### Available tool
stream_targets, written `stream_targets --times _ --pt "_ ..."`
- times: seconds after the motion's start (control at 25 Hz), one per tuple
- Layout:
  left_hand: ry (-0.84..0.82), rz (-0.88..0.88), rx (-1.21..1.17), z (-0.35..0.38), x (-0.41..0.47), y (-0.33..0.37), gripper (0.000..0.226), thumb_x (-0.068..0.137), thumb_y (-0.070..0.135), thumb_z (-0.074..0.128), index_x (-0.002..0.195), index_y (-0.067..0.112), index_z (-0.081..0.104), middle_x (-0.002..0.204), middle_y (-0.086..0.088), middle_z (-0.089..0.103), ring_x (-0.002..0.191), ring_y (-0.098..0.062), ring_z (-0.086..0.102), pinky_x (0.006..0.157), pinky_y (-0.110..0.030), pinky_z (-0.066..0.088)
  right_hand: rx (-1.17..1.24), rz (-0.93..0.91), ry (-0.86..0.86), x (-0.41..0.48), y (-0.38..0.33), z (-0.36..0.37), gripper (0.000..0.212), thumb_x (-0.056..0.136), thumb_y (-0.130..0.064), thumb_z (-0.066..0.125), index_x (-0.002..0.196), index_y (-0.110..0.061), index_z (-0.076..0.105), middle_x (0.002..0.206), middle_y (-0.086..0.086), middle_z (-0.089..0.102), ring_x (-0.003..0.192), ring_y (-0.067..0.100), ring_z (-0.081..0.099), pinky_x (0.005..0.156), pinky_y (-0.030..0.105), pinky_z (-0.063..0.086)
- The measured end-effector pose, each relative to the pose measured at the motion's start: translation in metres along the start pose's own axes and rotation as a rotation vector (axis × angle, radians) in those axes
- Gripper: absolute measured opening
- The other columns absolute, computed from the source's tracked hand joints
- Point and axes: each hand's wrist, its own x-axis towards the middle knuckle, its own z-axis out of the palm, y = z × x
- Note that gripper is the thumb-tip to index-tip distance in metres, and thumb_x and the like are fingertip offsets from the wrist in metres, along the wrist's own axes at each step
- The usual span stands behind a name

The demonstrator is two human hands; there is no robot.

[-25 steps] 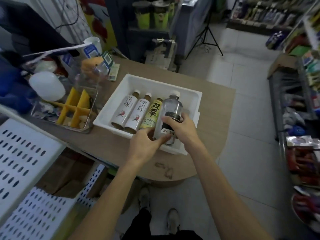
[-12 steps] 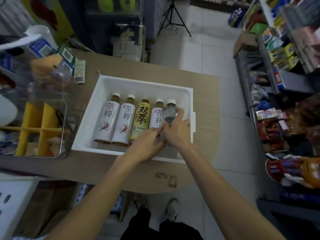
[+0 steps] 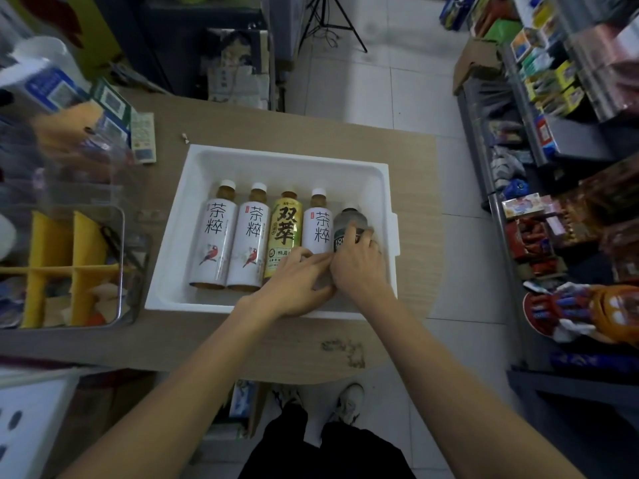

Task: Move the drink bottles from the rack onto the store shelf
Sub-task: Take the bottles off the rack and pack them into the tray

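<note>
now right hand point(image 3: 359, 271) curls fingers point(image 3: 353, 236) round the grey bottle point(image 3: 349, 219) beside a "茶粹" bottle point(image 3: 320, 229); left hand point(image 3: 294, 285) grip unclear.

We read 茶粹 in large black characters down the white labels of three bottles: the leftmost bottle point(image 3: 216, 236), the second bottle point(image 3: 254, 236) and the fourth bottle point(image 3: 320, 228). Between them the yellow-label bottle point(image 3: 285, 229) bears 双萃 in bold black. The dark bottle point(image 3: 350, 219) at the right carries white print, mostly covered by the right hand point(image 3: 358, 267) and unreadable. The blue sign point(image 3: 57, 93) at far left is too blurred.
</note>
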Motion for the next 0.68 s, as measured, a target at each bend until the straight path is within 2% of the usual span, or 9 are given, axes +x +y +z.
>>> stream_targets --times 0.04,0.12,0.2,0.28,0.32,0.44,0.52,0.6,0.68 --pt "-0.021 0.004 0.034 0.0 0.0 0.001 0.051 0.094 0.043 0.045 0.143 0.034 0.036 0.146 0.012 0.04 0.12 -0.021 0.028 0.102 -0.04 0.031 -0.073 -0.001 -0.017 -0.001 0.0 -0.001 0.067 0.1 -0.025 0.042 0.153 -0.003 0.008 0.155 0.032 0.018 0.138 0.041 0.033 0.11 0.042 0.032" --pt "-0.041 0.024 0.101 0.001 0.0 0.002 0.049 0.095 0.042 0.043 0.143 0.035 0.036 0.15 0.014 0.033 0.123 -0.023 0.025 0.104 -0.04 0.026 -0.257 -0.029 -0.015 0.0 0.001 0.0 0.063 0.099 -0.028 0.043 0.151 -0.003 0.018 0.149 0.027 0.032 0.135 0.038 0.033 0.108 0.04 0.032" --pt "-0.047 0.039 0.133 0.001 0.0 0.001 0.044 0.096 0.042 0.041 0.139 0.036 0.041 0.152 0.016 0.029 0.125 -0.023 0.024 0.104 -0.039 0.024 -0.347 -0.061 0.031 0.004 0.0 -0.001 0.05 0.098 -0.025 0.04 0.142 -0.003 0.034 0.137 0.02 0.043 0.122 0.034 0.041 0.094 0.038 0.036" --pt "-0.067 0.045 0.147 0.001 0.0 -0.002 0.039 0.097 0.043 0.039 0.134 0.036 0.046 0.152 0.017 0.029 0.127 -0.024 0.023 0.105 -0.04 0.024 -0.389 -0.104 0.034 0.008 -0.003 0.002 0.042 0.097 -0.021 0.038 0.134 -0.002 0.044 0.133 0.019 0.043 0.112 0.031 0.046 0.077 0.036 0.032" --pt "-0.076 0.05 0.152 0.001 0.0 -0.003 0.039 0.097 0.044 0.038 0.133 0.036 0.048 0.152 0.016 0.029 0.128 -0.023 0.022 0.106 -0.041 0.024 -0.4 -0.116 0.024 0.01 -0.003 0.003 0.039 0.097 -0.02 0.038 0.132 -0.002 0.046 0.133 0.019 0.043 0.111 0.031 0.046 0.074 0.035 0.03" --pt "-0.078 0.059 0.151 -0.003 -0.001 -0.005 0.042 0.098 0.042 0.039 0.138 0.032 0.047 0.155 0.013 0.027 0.132 -0.022 0.021 0.108 -0.042 0.022 -0.357 -0.118 -0.003 0.011 0.0 -0.001 0.037 0.096 -0.019 0.044 0.13 -0.003 0.05 0.133 0.017 0.043 0.114 0.031 0.047 0.076 0.034 0.031" --pt "-0.021 0.029 0.16 -0.005 -0.004 -0.006 0.046 0.097 0.039 0.042 0.142 0.031 0.042 0.156 0.009 0.026 0.137 -0.022 0.019 0.111 -0.043 0.019 -0.294 -0.141 0.008 0.003 0.003 -0.01 0.037 0.098 -0.018 0.047 0.132 -0.003 0.047 0.135 0.016 0.043 0.117 0.031 0.047 0.086 0.034 0.037" --pt "0.04 -0.031 0.194 -0.007 -0.006 -0.007 0.047 0.097 0.038 0.042 0.144 0.03 0.039 0.157 0.004 0.023 0.141 -0.021 0.017 0.113 -0.042 0.017 -0.205 -0.198 -0.011 -0.007 0.007 -0.016 0.036 0.099 -0.019 0.045 0.131 -0.002 0.046 0.138 0.016 0.044 0.122 0.032 0.044 0.099 0.037 0.036" --pt "0.038 -0.077 0.214 -0.008 -0.009 -0.007 0.048 0.097 0.038 0.042 0.145 0.032 0.036 0.157 0.002 0.022 0.142 -0.021 0.017 0.114 -0.043 0.016 -0.096 -0.251 -0.052 -0.014 0.011 -0.018 0.033 0.098 -0.021 0.045 0.125 -0.004 0.053 0.136 0.016 0.048 0.122 0.032 0.047 0.101 0.039 0.036"
